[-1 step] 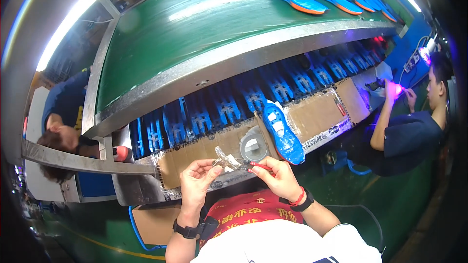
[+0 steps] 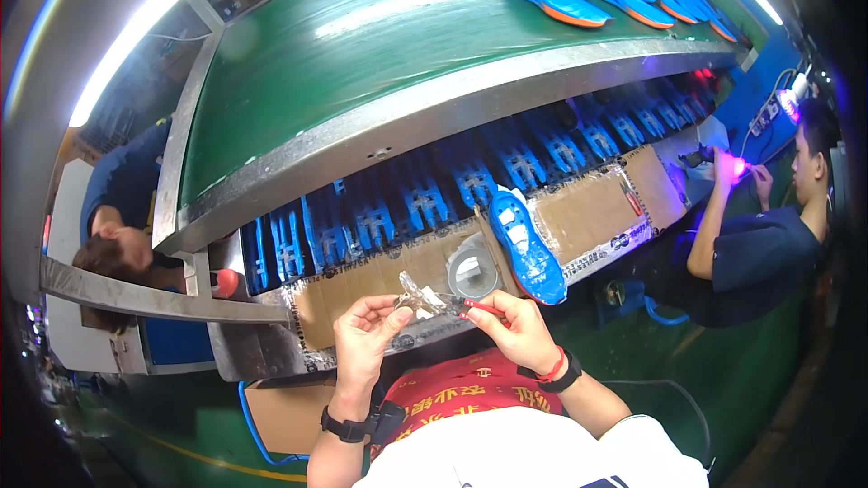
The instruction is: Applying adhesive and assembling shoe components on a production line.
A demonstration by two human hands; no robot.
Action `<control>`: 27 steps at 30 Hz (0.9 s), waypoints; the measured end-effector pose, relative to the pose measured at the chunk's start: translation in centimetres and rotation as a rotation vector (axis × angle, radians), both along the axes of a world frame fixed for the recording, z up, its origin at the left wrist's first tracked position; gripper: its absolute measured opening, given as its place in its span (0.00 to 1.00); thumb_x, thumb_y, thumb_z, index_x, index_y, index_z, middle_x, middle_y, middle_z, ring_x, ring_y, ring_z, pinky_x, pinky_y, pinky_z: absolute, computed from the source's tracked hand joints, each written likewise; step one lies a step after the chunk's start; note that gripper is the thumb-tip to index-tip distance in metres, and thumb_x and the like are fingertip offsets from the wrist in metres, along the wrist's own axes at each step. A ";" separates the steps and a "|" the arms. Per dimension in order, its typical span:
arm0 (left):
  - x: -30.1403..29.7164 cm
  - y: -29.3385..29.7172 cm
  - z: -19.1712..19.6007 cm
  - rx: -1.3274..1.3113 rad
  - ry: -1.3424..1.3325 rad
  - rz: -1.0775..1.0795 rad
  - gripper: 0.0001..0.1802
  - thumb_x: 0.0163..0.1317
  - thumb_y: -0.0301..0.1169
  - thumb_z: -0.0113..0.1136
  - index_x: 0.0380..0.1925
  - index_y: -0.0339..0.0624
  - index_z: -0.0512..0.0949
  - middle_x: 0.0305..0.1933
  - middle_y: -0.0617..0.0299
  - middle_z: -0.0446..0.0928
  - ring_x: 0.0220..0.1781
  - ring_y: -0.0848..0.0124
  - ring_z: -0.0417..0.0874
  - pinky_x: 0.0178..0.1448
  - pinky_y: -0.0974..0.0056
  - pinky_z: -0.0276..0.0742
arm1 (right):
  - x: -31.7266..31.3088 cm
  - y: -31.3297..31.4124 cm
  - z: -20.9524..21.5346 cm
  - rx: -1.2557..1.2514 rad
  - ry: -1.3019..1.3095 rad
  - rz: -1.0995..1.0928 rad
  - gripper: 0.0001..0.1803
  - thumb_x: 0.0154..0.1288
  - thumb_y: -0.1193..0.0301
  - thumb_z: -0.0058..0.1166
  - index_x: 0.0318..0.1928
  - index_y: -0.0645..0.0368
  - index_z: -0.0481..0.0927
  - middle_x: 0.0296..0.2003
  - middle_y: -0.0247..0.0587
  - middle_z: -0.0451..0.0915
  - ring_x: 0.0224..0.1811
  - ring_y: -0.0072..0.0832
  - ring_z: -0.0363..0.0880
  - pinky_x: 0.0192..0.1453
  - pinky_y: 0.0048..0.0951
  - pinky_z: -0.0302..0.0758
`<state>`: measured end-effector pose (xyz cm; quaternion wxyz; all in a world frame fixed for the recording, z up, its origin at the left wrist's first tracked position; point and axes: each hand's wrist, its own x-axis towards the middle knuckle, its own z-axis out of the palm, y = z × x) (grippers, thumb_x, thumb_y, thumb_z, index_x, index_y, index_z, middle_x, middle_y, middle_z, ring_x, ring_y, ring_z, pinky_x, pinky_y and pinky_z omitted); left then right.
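Film [image 2: 419, 292] first: pinched, clear and crumpled, between thumb and fingers of left hand [image 2: 369, 327], at lower centre of the frame; slanted from upper left down toward lower right. Grasped red-handled tool [image 2: 485, 309] in right hand [image 2: 515, 325], just right of there; ran nearly level, pointed leftward at film. Could not make out tool's tip, nor whether touching film; lost handle's right end beneath fingers. Was cropped at lower edge: white shirt [image 2: 533, 452]. Kept both grips as in earlier frame; were shifted very slightly rightward in view: blue sole [image 2: 527, 248], round grey container [image 2: 473, 273]
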<state>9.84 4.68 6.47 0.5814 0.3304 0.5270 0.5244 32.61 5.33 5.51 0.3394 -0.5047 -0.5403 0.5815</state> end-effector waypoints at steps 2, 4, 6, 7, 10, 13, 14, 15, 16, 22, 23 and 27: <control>-0.8 -0.1 -0.1 -0.004 0.024 -0.016 0.15 0.57 0.22 0.71 0.43 0.30 0.80 0.39 0.55 0.84 0.40 0.74 0.84 0.49 0.70 0.82 | -0.9 0.0 0.1 0.060 -0.017 -0.063 0.09 0.70 0.71 0.58 0.40 0.66 0.82 0.31 0.32 0.83 0.33 0.11 0.75 0.37 0.18 0.73; -1.6 -0.3 -0.3 -0.001 0.031 0.001 0.15 0.57 0.22 0.71 0.43 0.30 0.79 0.38 0.55 0.84 0.40 0.74 0.84 0.48 0.70 0.82 | -1.3 0.3 1.1 0.064 -0.030 -0.049 0.09 0.70 0.71 0.58 0.40 0.66 0.82 0.30 0.32 0.83 0.32 0.11 0.75 0.36 0.18 0.72; -2.2 -0.4 -0.5 -0.004 0.040 0.016 0.15 0.57 0.22 0.71 0.43 0.30 0.79 0.38 0.55 0.84 0.39 0.74 0.84 0.48 0.70 0.82 | -1.8 0.4 1.0 0.093 -0.009 -0.029 0.09 0.69 0.70 0.59 0.39 0.65 0.82 0.27 0.30 0.82 0.30 0.11 0.74 0.33 0.18 0.71; -2.5 -0.5 -0.5 0.007 0.023 0.024 0.15 0.57 0.22 0.71 0.43 0.30 0.79 0.38 0.56 0.84 0.39 0.74 0.84 0.48 0.70 0.82 | -2.0 0.4 1.0 0.092 -0.010 -0.025 0.09 0.69 0.70 0.59 0.39 0.65 0.82 0.27 0.30 0.82 0.30 0.11 0.74 0.33 0.18 0.71; -3.0 -0.4 -0.4 0.014 0.003 0.037 0.15 0.57 0.21 0.71 0.43 0.30 0.79 0.38 0.56 0.84 0.39 0.74 0.84 0.47 0.70 0.82 | -2.6 0.5 1.3 0.079 -0.124 0.068 0.09 0.68 0.70 0.59 0.39 0.65 0.82 0.26 0.31 0.82 0.30 0.11 0.75 0.33 0.19 0.71; -3.6 -0.7 -0.3 0.007 0.013 0.024 0.15 0.57 0.21 0.71 0.43 0.30 0.79 0.38 0.56 0.83 0.39 0.75 0.84 0.47 0.71 0.82 | -3.3 0.5 1.1 0.062 -0.157 0.077 0.10 0.68 0.69 0.60 0.39 0.66 0.82 0.26 0.34 0.82 0.30 0.12 0.75 0.34 0.20 0.72; -3.8 -0.7 -0.3 0.006 0.022 0.002 0.14 0.57 0.20 0.70 0.43 0.30 0.79 0.38 0.56 0.83 0.39 0.75 0.84 0.47 0.71 0.82 | -3.5 0.4 1.3 0.062 -0.164 0.069 0.11 0.68 0.68 0.59 0.39 0.66 0.82 0.26 0.34 0.83 0.30 0.12 0.76 0.34 0.20 0.73; -3.9 -0.8 -0.3 0.005 0.021 0.004 0.14 0.57 0.20 0.70 0.43 0.30 0.79 0.38 0.56 0.83 0.39 0.75 0.84 0.47 0.71 0.82 | -3.6 0.4 1.4 0.062 -0.171 0.060 0.11 0.69 0.68 0.59 0.39 0.66 0.82 0.27 0.35 0.83 0.30 0.13 0.76 0.35 0.21 0.73; -4.1 -0.9 -0.3 0.014 0.022 -0.007 0.14 0.57 0.20 0.70 0.43 0.30 0.79 0.38 0.56 0.83 0.39 0.75 0.84 0.47 0.72 0.82 | -3.8 0.3 1.3 0.062 -0.171 0.061 0.11 0.69 0.68 0.59 0.39 0.66 0.82 0.27 0.35 0.83 0.30 0.13 0.76 0.35 0.21 0.73; -4.6 -1.2 -0.3 0.041 0.017 -0.024 0.14 0.57 0.20 0.70 0.42 0.30 0.79 0.38 0.56 0.83 0.39 0.75 0.84 0.46 0.72 0.81 | -4.3 0.3 1.0 0.039 -0.099 0.055 0.12 0.69 0.67 0.60 0.39 0.66 0.82 0.28 0.35 0.83 0.31 0.13 0.76 0.35 0.21 0.73; -4.7 -1.2 -0.4 0.049 0.009 -0.028 0.13 0.57 0.20 0.70 0.42 0.30 0.79 0.38 0.56 0.83 0.39 0.76 0.84 0.46 0.72 0.81 | -4.4 0.4 1.1 0.027 -0.073 0.048 0.12 0.69 0.67 0.59 0.38 0.66 0.82 0.28 0.34 0.83 0.32 0.13 0.76 0.35 0.20 0.73; -4.7 -1.2 0.0 0.046 -0.014 -0.028 0.13 0.56 0.20 0.71 0.41 0.31 0.80 0.38 0.57 0.83 0.39 0.76 0.84 0.46 0.72 0.81 | -4.7 0.3 0.5 0.009 0.012 0.025 0.11 0.69 0.69 0.59 0.39 0.66 0.81 0.29 0.30 0.83 0.32 0.11 0.74 0.36 0.18 0.72</control>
